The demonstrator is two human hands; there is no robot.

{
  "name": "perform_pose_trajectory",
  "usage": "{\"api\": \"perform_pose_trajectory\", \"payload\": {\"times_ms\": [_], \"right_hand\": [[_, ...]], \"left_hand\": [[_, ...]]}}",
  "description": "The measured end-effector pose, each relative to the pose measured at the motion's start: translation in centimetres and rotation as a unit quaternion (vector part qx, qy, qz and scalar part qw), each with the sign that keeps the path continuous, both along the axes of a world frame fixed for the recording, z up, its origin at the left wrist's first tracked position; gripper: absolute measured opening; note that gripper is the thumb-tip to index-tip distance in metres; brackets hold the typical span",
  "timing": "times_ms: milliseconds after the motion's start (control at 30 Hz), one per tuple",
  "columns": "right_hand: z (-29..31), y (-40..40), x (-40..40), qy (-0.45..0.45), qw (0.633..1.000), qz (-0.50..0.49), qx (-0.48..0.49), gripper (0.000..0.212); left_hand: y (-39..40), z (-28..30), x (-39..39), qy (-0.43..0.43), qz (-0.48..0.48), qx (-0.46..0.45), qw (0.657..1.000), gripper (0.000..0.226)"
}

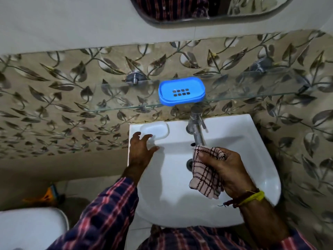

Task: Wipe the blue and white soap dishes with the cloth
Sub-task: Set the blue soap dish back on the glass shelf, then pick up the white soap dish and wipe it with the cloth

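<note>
Gripping the checked cloth (207, 170), the right hand (227, 170) is held over the sink (173, 201) bowl, fingers curled round the bunched fabric just near of the tap (196, 130). The left hand (142, 150) is spread, fingers relaxed, fingertips at the near edge of the white soap dish (155, 131); contact cannot be told. That dish is seated on the sink's far-left corner. The blue soap dish (181, 91) is set on the glass shelf (252, 91), near its front edge, above the tap. Open shelf is seen left and right of it.
</note>
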State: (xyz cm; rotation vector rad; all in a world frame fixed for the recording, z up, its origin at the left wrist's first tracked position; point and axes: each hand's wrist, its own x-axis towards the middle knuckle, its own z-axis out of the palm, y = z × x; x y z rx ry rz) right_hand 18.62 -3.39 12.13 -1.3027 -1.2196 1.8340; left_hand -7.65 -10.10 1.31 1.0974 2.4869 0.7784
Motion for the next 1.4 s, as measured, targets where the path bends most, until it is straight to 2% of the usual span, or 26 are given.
{"api": "perform_pose_trajectory", "payload": {"times_ms": [67, 200, 367, 467, 567, 667, 700, 767, 833, 867, 967, 1033, 1133, 1200, 1267, 1400], "right_hand": [[0.0, -0.2, 0.0, -0.003, 1.0, -0.004, 0.008, 0.021], [0.0, -0.5, 0.3, -0.009, 1.0, -0.016, 0.017, 0.018], [0.5, -1.0, 0.1, 0.008, 0.999, -0.032, 0.031, 0.016], [1.7, -0.9, -0.1, 0.001, 0.993, -0.017, 0.118, 0.015], [3.5, -0.3, 0.0, -0.026, 0.966, 0.053, 0.253, 0.012], [4.9, 0.2, 0.5, -0.053, 0.924, 0.138, 0.352, 0.012], [5.2, 0.0, 0.6, -0.066, 0.91, 0.166, 0.375, 0.014], [5.6, -0.5, 0.4, -0.091, 0.883, 0.223, 0.402, 0.015], [5.5, -1.4, 0.0, -0.097, 0.879, 0.257, 0.391, 0.015], [5.4, -1.8, -0.1, -0.088, 0.888, 0.262, 0.367, 0.016], [5.5, -3.1, 0.1, 0.019, 0.947, 0.238, 0.215, 0.016], [5.5, -4.1, 0.1, 0.106, 0.973, 0.176, 0.108, 0.008], [5.4, -4.9, 0.0, 0.171, 0.981, 0.081, -0.031, 0.011], [5.6, -5.2, 0.0, 0.198, 0.972, 0.077, -0.099, 0.016], [5.8, -5.5, 0.3, 0.21, 0.967, 0.11, -0.091, 0.018], [6.6, -5.2, 1.2, 0.203, 0.961, 0.189, 0.007, 0.017]], "left_hand": [[1.0, -0.6, -1.1, -0.023, 0.016, -0.012, 1.0, 0.045], [1.5, -0.7, -1.8, -0.065, 0.064, 0.046, 0.995, 0.019], [-1.0, 0.7, 0.6, -0.163, 0.052, 0.11, 0.979, 0.017], [-3.7, 2.7, 2.9, -0.212, 0.03, 0.13, 0.968, 0.021], [-5.9, 5.2, 4.6, -0.208, -0.011, 0.147, 0.967, 0.023], [-7.4, 8.1, 6.4, -0.133, -0.078, 0.187, 0.97, 0.038], [-7.9, 9.1, 7.0, -0.11, -0.104, 0.2, 0.968, 0.052], [-8.6, 10.8, 8.0, -0.12, -0.135, 0.225, 0.958, 0.082], [-8.7, 11.6, 8.8, -0.172, -0.145, 0.265, 0.938, 0.101], [-8.6, 11.8, 9.3, -0.209, -0.136, 0.287, 0.925, 0.103], [-8.0, 11.7, 12.1, -0.332, -0.089, 0.323, 0.882, 0.081], [-7.9, 11.4, 14.2, -0.406, -0.087, 0.332, 0.847, 0.067], [-7.3, 11.6, 16.0, -0.441, -0.111, 0.328, 0.828, 0.058], [-7.3, 11.7, 16.5, -0.453, -0.109, 0.329, 0.821, 0.057], [-7.3, 11.7, 16.6, -0.473, -0.096, 0.333, 0.81, 0.053], [-7.0, 13.0, 16.5, -0.502, -0.09, 0.327, 0.795, 0.049]]}}
